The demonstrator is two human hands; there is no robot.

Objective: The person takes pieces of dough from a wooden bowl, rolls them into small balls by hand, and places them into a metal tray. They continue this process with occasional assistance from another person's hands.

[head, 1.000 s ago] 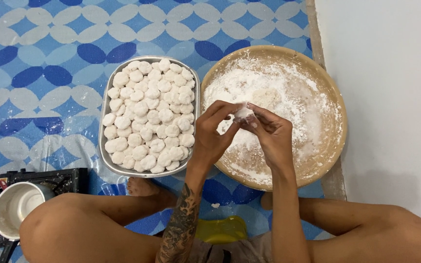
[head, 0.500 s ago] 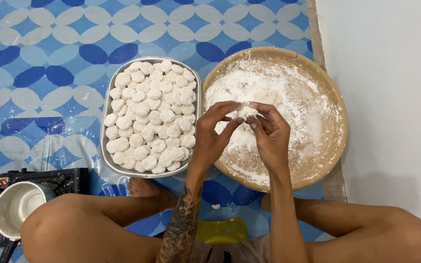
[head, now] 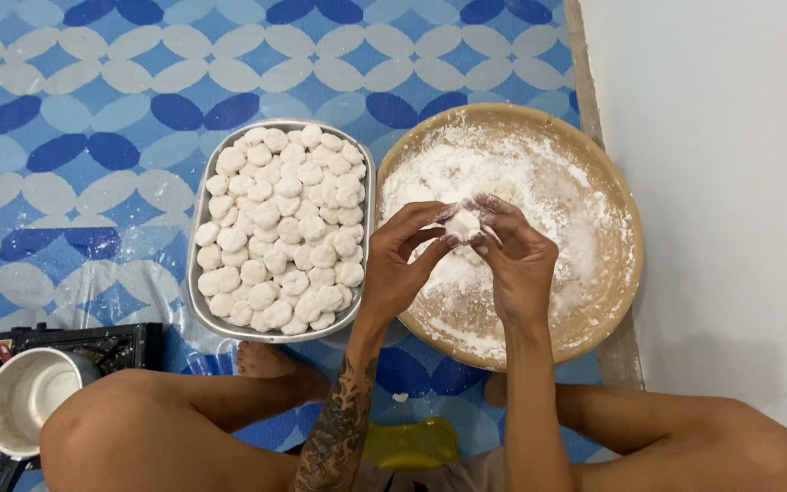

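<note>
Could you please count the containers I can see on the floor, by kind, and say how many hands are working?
Metal tray filled with white dough pieces: 1
Round wooden tray dusted with flour: 1
White pot on a small black stove: 1
Hands: 2, the left hand and right hand, both pinching one dough piece
Total: 3 containers, 2 hands

A floor mat [head: 93,109] with a repeating pattern of dark blue, pale blue and white leaf shapes covers most of the view. Along its right edge runs a narrow tan strip [head: 585,82], and beyond that lies a plain white wall [head: 730,182]. The light is soft and even, with faint shadows on the white surface.
</note>
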